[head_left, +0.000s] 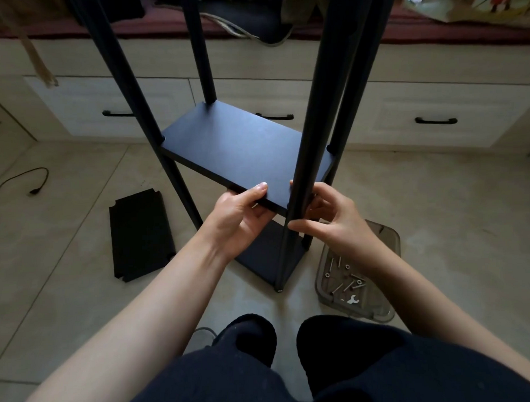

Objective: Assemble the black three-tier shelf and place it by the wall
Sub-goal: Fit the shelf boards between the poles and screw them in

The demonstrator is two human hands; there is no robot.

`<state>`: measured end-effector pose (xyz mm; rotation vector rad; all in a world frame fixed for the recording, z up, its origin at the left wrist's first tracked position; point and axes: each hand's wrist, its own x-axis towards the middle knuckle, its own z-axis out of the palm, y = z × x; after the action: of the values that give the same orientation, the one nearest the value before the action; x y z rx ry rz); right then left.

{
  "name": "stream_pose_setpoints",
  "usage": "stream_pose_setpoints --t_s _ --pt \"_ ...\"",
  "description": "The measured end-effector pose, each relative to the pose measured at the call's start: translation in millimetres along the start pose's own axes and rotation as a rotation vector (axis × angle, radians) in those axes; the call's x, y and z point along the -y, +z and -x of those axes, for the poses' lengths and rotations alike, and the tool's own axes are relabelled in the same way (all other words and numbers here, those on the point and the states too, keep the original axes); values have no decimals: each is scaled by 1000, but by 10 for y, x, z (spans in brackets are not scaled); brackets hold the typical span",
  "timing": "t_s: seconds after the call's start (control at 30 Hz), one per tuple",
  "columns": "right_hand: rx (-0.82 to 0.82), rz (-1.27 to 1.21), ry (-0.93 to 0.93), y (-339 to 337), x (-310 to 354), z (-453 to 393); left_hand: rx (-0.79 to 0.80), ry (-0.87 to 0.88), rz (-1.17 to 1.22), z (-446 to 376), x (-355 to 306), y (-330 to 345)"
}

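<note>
The left hand (238,215) holds the middle shelf board (244,153) in its grip at the near edge. The right hand (330,216) pinches the near post (310,124) at that board's corner.

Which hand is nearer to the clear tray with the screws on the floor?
Right. The right hand grips the front pole just above the tray; the left hand holds the middle shelf board, farther left.

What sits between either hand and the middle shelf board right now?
Nothing visible. The left hand already grips the middle shelf board at its near edge, and the right hand pinches the near right post at the board's corner.
</note>
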<state>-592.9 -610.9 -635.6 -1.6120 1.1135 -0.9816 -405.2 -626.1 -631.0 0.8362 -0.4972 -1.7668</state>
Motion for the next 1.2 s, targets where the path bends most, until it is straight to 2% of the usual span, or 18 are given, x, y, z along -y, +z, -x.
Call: stream_pose_setpoints --t_s 0.27,0.4,0.5,0.6,0.67,0.8,0.9,0.97,1.03,1.1,1.13,1.17,1.2 --pt "-35 -209 51 12 -78 -42 -2 -3 -29 -14 -7 -14" --pt "46 -231 92 -83 -75 -44 -12 -22 -47 11 -19 -20" --pt "89 -426 196 -128 -82 -65 -10 -16 -34 16 -30 -12" --pt "-30 -718 323 -101 -66 -158 -6 -17 -39 12 -44 -11" --pt "-108 -817 366 -79 -50 -244 -2 -22 -42 22 -43 -12" --pt "-101 -917 422 -38 -41 -361 -2 -24 -53 22 -40 -35" --pt "-73 -964 422 -50 -65 -388 -48 -40 -184 62 -84 -32" --pt "-56 -981 410 -60 -84 -387 -154 -28 -346 132 -114 -28" --pt "-40 -1005 404 -71 -96 -379 -370 73 -496 223 -97 -46" --pt "-24 -1030 402 -75 -89 -376 -585 388 -744 356 -67 -57" --pt "-20 -1039 402 -74 -82 -378 -579 586 -906 422 -59 -49" --pt "-19 -1047 401 -74 -77 -379 -492 755 -1071 469 -58 -32" --pt "-16 -1052 401 -74 -72 -381 -354 850 -1234 493 -60 -6"
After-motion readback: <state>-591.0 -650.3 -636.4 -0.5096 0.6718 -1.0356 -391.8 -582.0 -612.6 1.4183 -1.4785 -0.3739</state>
